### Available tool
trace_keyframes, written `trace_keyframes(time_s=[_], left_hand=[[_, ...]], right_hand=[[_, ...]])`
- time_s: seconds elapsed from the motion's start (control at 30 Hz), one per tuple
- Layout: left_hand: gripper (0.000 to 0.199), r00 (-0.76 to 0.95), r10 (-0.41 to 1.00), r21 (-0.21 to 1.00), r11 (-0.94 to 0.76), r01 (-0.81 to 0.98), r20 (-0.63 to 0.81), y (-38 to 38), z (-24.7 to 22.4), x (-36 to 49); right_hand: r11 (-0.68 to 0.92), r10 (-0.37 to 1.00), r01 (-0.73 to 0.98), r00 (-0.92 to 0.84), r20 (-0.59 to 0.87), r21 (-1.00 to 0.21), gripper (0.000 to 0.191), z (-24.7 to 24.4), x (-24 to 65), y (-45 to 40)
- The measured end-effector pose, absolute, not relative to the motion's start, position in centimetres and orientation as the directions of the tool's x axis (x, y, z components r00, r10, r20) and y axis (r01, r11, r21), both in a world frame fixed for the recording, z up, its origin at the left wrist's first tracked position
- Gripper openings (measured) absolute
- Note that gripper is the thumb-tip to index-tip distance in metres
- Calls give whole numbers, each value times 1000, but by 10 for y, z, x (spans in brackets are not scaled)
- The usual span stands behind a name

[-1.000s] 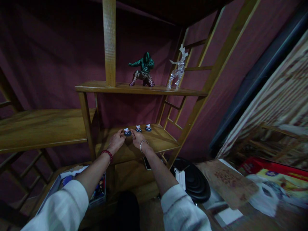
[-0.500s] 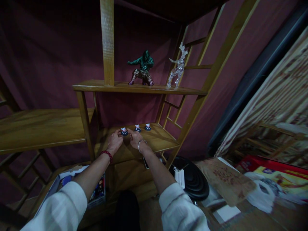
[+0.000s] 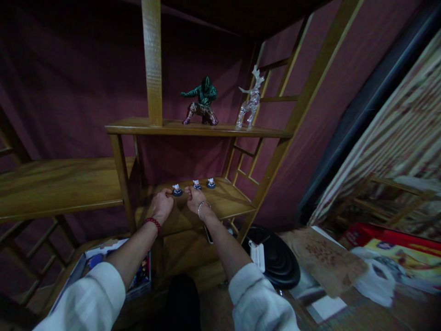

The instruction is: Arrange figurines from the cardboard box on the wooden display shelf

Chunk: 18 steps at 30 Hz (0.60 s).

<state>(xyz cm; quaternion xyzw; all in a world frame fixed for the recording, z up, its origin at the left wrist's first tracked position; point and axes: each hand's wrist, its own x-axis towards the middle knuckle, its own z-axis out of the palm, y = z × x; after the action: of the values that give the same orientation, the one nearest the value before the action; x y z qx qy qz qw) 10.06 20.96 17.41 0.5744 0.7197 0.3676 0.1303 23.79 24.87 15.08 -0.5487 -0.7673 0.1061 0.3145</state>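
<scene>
Three small white-and-pink cat-like figurines on dark round bases stand in a row on the lower wooden shelf. My left hand (image 3: 162, 205) is beside the left figurine (image 3: 177, 190), its index fingertip at or very near the base; whether it touches I cannot tell. On the other side, my right hand (image 3: 195, 200) is a small gap away from it, fingers loosely bent and holding nothing. Just behind the right hand stands the middle figurine (image 3: 196, 184), partly covered by it. The right figurine (image 3: 211, 183) stands farther along, apart from both hands.
On the upper shelf (image 3: 203, 130) stand a green crouching figure (image 3: 204, 100) and a clear deer figurine (image 3: 250, 103). An open box (image 3: 74, 278) of items is at lower left. A black round ridged object (image 3: 280, 259) and a white plastic bag (image 3: 377, 280) lie at right.
Both hands have drawn slightly apart from the left figurine, which stands upright on the shelf between them. The view has shifted a little.
</scene>
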Motion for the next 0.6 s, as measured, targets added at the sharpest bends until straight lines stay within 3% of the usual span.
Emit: trace_keyframes(time_s=[0.6], left_hand=[[32,-253,947,643,69,763,198,207,176,102]], right_hand=[[453,878,753,-286,383,-478,47,157,239,241]])
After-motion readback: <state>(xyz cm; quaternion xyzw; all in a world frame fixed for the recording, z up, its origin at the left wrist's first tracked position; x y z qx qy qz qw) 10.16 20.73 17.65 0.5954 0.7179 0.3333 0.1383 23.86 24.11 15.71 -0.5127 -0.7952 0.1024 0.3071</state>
